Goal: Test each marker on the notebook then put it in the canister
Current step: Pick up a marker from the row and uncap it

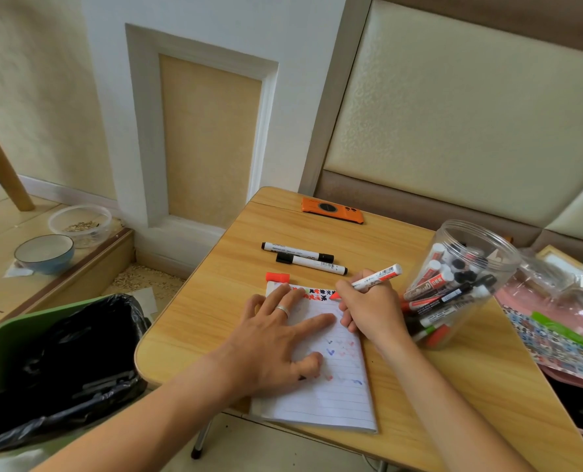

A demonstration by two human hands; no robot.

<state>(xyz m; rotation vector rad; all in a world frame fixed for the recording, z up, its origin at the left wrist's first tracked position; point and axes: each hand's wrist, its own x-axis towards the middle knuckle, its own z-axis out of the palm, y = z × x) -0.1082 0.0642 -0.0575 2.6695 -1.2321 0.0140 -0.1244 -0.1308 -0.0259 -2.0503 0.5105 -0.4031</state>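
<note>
The left hand [276, 338] lies flat with fingers spread, pressing the notebook [331, 386] steady beneath it. Just to its right, the right hand [368, 311] grips the uncapped red marker [373, 279], tip on the page's top edge: the testing step, apparently. Beyond the fingers lie its red cap [277, 277] and two black markers [303, 256]; recapping comes next, then the canister [460, 284] at the hand's right.

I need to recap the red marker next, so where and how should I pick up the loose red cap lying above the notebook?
Pinch the red cap across its short width, coming straight down from above. It lies on its side on the table, just beyond the notebook edge, with bare wood in front and behind, so fingers fit either side.
</note>
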